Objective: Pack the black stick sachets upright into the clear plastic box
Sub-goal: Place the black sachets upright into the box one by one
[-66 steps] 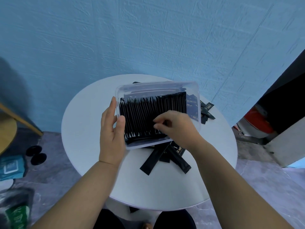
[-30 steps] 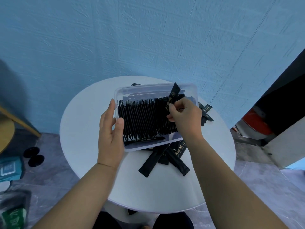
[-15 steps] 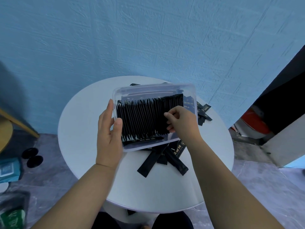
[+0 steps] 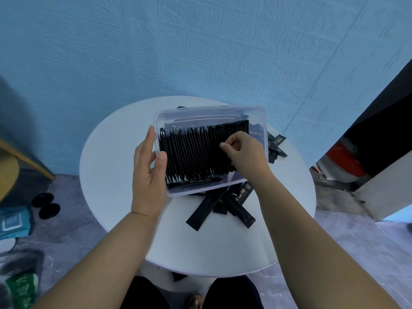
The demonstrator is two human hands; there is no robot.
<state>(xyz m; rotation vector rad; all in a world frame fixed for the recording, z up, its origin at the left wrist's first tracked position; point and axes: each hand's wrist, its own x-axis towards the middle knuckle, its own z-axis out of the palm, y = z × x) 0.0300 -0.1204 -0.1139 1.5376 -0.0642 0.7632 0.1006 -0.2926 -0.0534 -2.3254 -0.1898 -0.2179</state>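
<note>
Clear plastic box (image 4: 211, 110), centre of surface (image 4: 111, 179), held a near-full row of upright sachets (image 4: 196, 157). Left hand (image 4: 148, 175) gripped its left wall; right hand (image 4: 246, 153) fingers (image 4: 225, 146) pinched a sachet top. Loose sachets (image 4: 223, 208) remained outside

Round white table (image 4: 116, 197). Crossed heap of loose black sachets (image 4: 207, 208) mid-table toward the near edge; smaller sachet cluster (image 4: 277, 150) at the far-right edge. Clear box (image 4: 211, 108) overlaps the heap; tabletop contact not discernible.
</note>
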